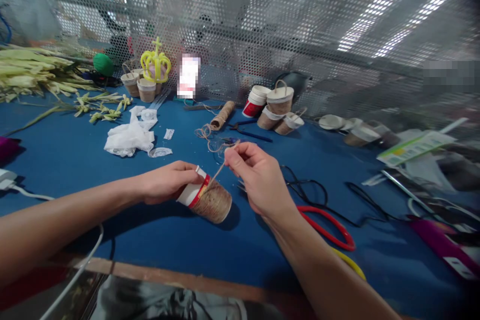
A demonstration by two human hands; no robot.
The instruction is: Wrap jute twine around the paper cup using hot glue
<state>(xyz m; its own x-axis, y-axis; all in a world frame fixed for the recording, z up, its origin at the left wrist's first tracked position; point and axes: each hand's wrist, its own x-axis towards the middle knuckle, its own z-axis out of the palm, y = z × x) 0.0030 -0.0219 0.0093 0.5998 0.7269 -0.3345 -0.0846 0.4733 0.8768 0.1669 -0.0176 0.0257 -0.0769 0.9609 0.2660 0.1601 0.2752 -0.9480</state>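
My left hand grips the rim of a paper cup that lies tilted on its side above the blue table. Brown twine is wound around most of the cup; a red and white band near the rim shows bare. My right hand pinches a strand of twine between thumb and fingers, drawn up from the cup's wrapped side. Behind the hands, a roll of twine lies on the table with loose loops trailing from it.
Twine-covered cups with handles and stacked paper cups stand at the back. Crumpled white cloth lies left of centre, pliers behind my right hand. Red handles and black cable lie right. A perforated metal screen rises behind.
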